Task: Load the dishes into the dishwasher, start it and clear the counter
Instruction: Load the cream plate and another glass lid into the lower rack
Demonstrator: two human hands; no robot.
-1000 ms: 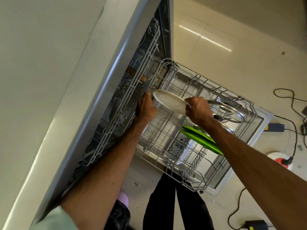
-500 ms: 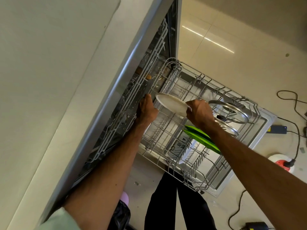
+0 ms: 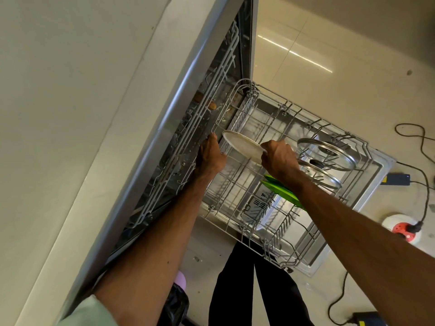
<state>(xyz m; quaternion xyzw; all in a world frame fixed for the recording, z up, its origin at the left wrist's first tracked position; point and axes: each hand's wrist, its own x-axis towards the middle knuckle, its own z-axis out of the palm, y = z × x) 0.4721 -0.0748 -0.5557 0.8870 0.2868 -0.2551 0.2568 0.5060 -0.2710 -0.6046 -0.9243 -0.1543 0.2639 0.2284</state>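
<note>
While it hangs tilted over the pulled-out rack (image 3: 286, 107), the pale round plate (image 3: 242, 145) looks dull and smudged, its rim pinched in the right hand (image 3: 279, 161). The left hand (image 3: 209, 157) touches the inner rack (image 3: 179, 161), perhaps hooked on; its fingers are hidden, so I cannot tell.

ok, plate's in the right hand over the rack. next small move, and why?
Probably tip the plate upright and lower it into the free tines below it. The right hand holds it tilted above the rack, not seated; lids and green plates already take the slots to its right.
</note>
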